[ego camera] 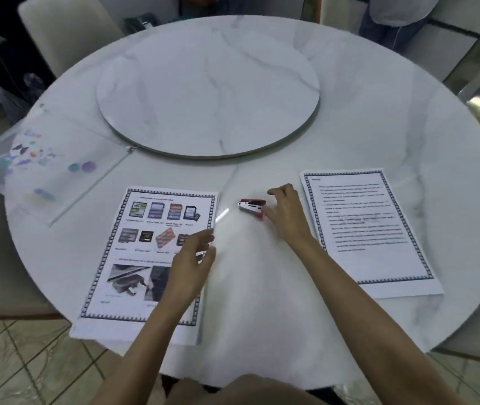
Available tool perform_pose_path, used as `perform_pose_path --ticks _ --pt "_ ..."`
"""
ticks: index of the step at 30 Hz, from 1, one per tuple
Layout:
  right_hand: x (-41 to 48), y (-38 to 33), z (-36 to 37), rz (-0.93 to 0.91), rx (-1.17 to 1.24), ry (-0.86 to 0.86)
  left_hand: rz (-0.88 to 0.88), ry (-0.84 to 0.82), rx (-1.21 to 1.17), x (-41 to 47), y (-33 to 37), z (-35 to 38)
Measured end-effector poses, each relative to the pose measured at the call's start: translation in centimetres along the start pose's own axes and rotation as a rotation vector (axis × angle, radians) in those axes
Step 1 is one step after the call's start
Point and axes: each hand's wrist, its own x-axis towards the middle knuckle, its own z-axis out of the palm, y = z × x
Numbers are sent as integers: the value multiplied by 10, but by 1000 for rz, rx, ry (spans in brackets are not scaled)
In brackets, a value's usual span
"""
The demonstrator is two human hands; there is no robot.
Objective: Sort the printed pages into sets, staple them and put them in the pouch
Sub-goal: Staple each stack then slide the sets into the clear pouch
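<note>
Red stapler (251, 208) lies just beside the right hand (284, 216), whose fingers spread wide and hold nothing; the left hand (193, 258), loosely open, hovers over the right edge of the picture pages (142, 258). The right should probably close round the stapler's body while the left squares that stack. Text pages (370, 229) lie further right, and the pouch (43, 162) far left beside the marble turntable (208, 95); nothing blocks the reach.

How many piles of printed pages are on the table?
2. The picture pile lies on the left, partly under the left hand; the text pile lies on the right. Further sheets may hide underneath.
</note>
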Motion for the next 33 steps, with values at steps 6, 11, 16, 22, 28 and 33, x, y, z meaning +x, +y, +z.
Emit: perform_pose_path --ticks 6,11,16,22,28,33 --pt "-12 82 -62 106 88 107 -61 -74 -47 9 29 76" --pt "-28 154 -107 331 40 175 -128 -202 -124 28 53 127" --pt "-39 193 -129 574 38 131 -201 -288 -114 53 69 163" --pt "-40 197 -128 664 182 77 -337 -331 -159 67 81 182" --pt "-51 193 -126 727 322 73 -367 -346 -125 67 75 182" --pt "-70 185 -123 643 446 83 -343 -340 -132 52 76 176"
